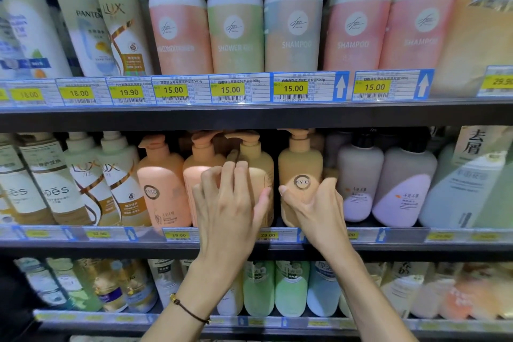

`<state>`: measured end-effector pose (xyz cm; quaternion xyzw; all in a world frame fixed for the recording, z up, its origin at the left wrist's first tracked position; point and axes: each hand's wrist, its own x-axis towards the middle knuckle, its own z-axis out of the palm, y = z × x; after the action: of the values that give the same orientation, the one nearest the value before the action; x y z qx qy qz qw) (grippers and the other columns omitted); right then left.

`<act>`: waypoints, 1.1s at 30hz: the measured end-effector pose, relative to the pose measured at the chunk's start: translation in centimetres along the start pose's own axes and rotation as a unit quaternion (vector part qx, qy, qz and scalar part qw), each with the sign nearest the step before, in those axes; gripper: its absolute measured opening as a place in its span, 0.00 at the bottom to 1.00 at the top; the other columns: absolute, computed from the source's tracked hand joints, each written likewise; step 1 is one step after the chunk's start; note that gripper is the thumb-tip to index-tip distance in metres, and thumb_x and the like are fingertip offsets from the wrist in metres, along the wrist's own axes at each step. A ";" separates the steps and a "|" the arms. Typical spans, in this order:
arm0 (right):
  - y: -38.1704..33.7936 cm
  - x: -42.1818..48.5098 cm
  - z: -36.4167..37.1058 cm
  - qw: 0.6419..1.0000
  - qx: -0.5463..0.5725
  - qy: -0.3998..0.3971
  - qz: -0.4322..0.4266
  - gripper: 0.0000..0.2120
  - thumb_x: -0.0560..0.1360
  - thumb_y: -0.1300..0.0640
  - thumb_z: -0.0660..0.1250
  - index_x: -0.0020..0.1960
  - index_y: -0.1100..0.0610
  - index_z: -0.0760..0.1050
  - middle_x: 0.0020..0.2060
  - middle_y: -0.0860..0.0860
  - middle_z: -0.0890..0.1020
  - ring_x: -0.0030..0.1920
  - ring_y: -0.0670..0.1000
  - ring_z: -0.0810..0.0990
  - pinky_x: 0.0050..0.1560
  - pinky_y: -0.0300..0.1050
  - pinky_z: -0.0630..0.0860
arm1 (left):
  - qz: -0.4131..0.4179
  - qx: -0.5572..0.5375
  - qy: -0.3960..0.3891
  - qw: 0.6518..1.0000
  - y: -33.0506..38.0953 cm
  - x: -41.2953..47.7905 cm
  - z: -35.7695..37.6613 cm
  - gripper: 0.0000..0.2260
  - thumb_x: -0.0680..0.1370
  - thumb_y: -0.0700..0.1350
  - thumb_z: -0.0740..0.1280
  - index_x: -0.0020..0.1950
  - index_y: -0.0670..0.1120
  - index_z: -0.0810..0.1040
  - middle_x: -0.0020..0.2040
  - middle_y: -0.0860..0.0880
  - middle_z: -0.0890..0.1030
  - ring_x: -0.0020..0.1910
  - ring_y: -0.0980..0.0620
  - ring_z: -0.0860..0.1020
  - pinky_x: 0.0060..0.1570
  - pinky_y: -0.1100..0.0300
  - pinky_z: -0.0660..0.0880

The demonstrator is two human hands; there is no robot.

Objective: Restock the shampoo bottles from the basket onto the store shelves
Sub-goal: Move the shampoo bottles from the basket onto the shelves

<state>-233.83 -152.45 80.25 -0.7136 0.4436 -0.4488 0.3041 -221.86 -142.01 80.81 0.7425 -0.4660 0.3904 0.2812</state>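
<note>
Gripping the left tan bottle (259, 157), the left hand (227, 203) is curling its fingers over the bottle's front while its thumb is pressing against the right side. The right hand (313, 203) is clasping the right tan bottle (301, 158) low down. Its thumb is lying across the front just under the round KYIO logo, and its fingers are wrapping around the right side. Both tan bottles are standing upright on the middle shelf (83, 244), near each other with a dark gap showing between them. Their pump heads are reaching up close under the upper shelf (249, 116).

Two pink bottles (161, 183) are standing just left of the held pair, the nearer one partly hiding behind the left hand. Two grey-lilac bottles (359, 172) are sitting just right of the right tan bottle. Lux bottles (119, 175) are leaning further left. A yellow price tag (268, 235) reading 29.00 is showing on the shelf edge between the two wrists. A thin dark bracelet (188, 309) is circling the left wrist. Tall pastel bottles (236, 30) are lining the upper shelf above tags reading 15.00. Green and blue bottles (291, 289) are filling the shelf below, partly behind the forearms.
</note>
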 end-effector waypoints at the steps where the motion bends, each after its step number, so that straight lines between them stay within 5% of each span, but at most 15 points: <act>1: 0.0 0.1 -0.1 1.000 -0.008 -0.012 -0.002 0.29 0.70 0.39 0.75 0.46 0.59 0.64 0.48 0.61 0.77 0.53 0.63 0.78 0.48 0.54 0.74 | 0.003 -0.001 -0.003 1.000 -0.1 0.0 -0.1 0.22 0.78 0.57 0.69 0.64 0.43 0.73 0.58 0.45 0.78 0.56 0.39 0.72 0.49 0.46 0.66; 9: 0.8 -0.4 -1.9 0.995 -0.070 -0.062 -0.035 0.29 0.70 0.36 0.74 0.47 0.56 0.61 0.50 0.58 0.77 0.54 0.61 0.76 0.47 0.55 0.74 | 0.054 -0.008 0.005 0.999 -1.9 0.7 -1.0 0.20 0.79 0.53 0.67 0.65 0.42 0.76 0.62 0.46 0.79 0.61 0.39 0.71 0.54 0.43 0.65; 17: 1.7 -1.5 -2.3 0.987 -0.118 -0.072 -0.080 0.29 0.69 0.39 0.74 0.49 0.53 0.58 0.51 0.56 0.77 0.51 0.62 0.77 0.46 0.58 0.76 | 0.083 0.038 -0.041 0.995 -2.0 0.9 -1.0 0.22 0.80 0.55 0.63 0.67 0.41 0.73 0.57 0.45 0.79 0.66 0.40 0.72 0.71 0.35 0.60; 27: 1.9 -1.8 -2.4 0.984 -0.125 -0.075 -0.100 0.29 0.69 0.37 0.73 0.50 0.52 0.58 0.52 0.55 0.78 0.50 0.61 0.78 0.44 0.57 0.76 | 0.034 0.047 0.031 0.998 0.9 0.7 -0.4 0.24 0.75 0.62 0.72 0.61 0.45 0.78 0.54 0.40 0.75 0.59 0.40 0.67 0.63 0.41 0.62; 33: 2.2 -1.5 -2.8 0.980 -0.137 -0.102 -0.104 0.25 0.71 0.41 0.72 0.50 0.52 0.58 0.52 0.54 0.77 0.51 0.61 0.78 0.46 0.58 0.77 | 0.052 -0.028 -0.010 0.998 -2.1 -0.3 -0.6 0.23 0.78 0.56 0.69 0.70 0.49 0.75 0.69 0.43 0.73 0.71 0.38 0.67 0.65 0.38 0.62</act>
<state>-237.51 -152.15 79.01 -0.8325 0.3913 -0.3381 0.1988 -220.24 -140.55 80.73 0.7129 -0.5173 0.3841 0.2767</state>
